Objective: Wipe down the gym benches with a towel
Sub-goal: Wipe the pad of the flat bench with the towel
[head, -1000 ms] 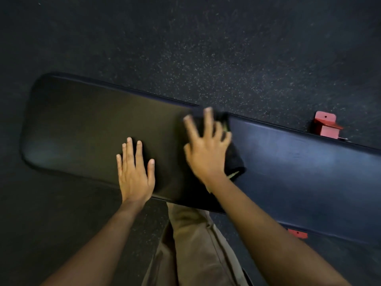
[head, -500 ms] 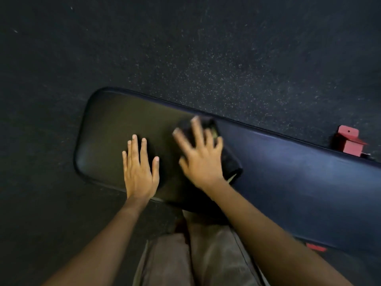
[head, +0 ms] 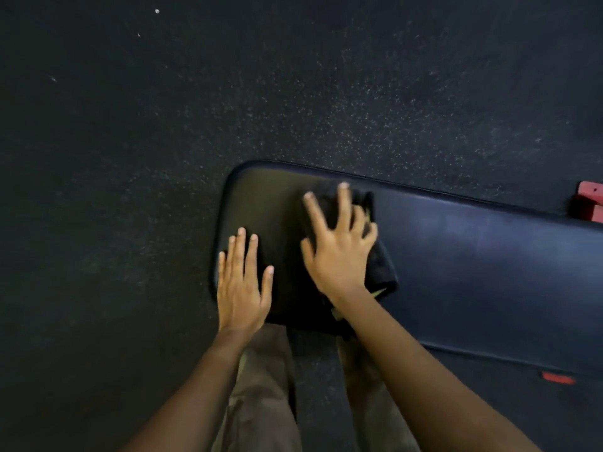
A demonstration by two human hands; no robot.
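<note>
Both flat: left hand [head: 243,288] on bench [head: 473,262], right hand [head: 339,252] pressing towel [head: 383,272], now nearer end.

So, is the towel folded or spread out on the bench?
Folded: the towel shows as a thick, compact pad under the right hand, covering only a small patch of the bench.

black towel [head: 381,269], navy bench [head: 473,256], speckled floor [head: 293,109]

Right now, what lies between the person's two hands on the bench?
Only bare bench padding, seen in the head view: the left hand lies flat, the right hand presses the dark towel.
</note>
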